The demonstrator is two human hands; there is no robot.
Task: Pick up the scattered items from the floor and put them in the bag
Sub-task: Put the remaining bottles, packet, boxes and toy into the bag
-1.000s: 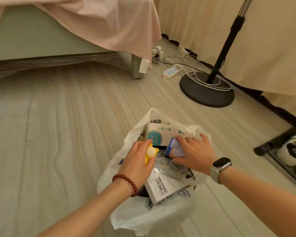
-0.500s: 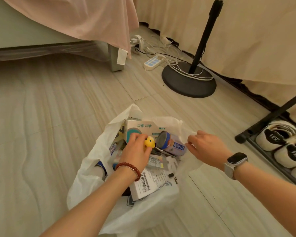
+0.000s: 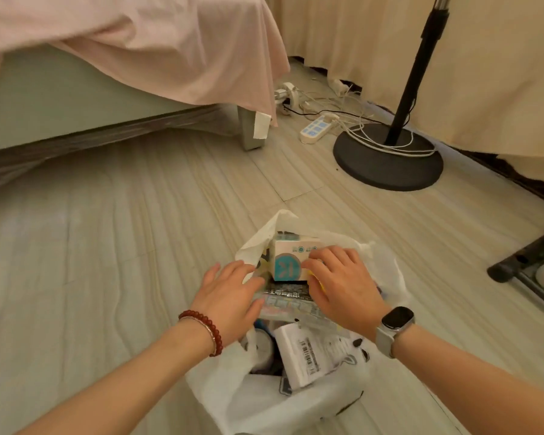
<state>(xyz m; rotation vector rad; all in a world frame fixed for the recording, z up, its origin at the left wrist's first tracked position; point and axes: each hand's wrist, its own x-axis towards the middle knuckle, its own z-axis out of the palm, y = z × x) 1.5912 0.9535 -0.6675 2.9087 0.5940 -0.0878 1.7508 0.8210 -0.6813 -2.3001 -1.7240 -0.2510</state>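
Observation:
A white plastic bag (image 3: 258,400) stands open on the floor at the lower middle. Inside it are a white box with a teal circle (image 3: 288,265), a flat clear packet (image 3: 285,304) and a white box with a barcode (image 3: 308,356). My left hand (image 3: 230,296) lies flat at the bag's left rim, fingers apart, touching the packet. My right hand (image 3: 339,284) rests palm down on the contents, its fingertips on the teal box. A sliver of a yellow toy (image 3: 315,279) shows under its thumb.
A bed with a pink sheet (image 3: 170,48) fills the upper left. A black stand base (image 3: 387,164) with white cables and a power strip (image 3: 318,128) sits at the upper right, beside beige curtains. A shoe rack (image 3: 528,271) with shoes is at the right edge.
My left hand has let go of the yellow toy and moved to the bag's left rim. My right hand came back from the bag's right edge onto the contents.

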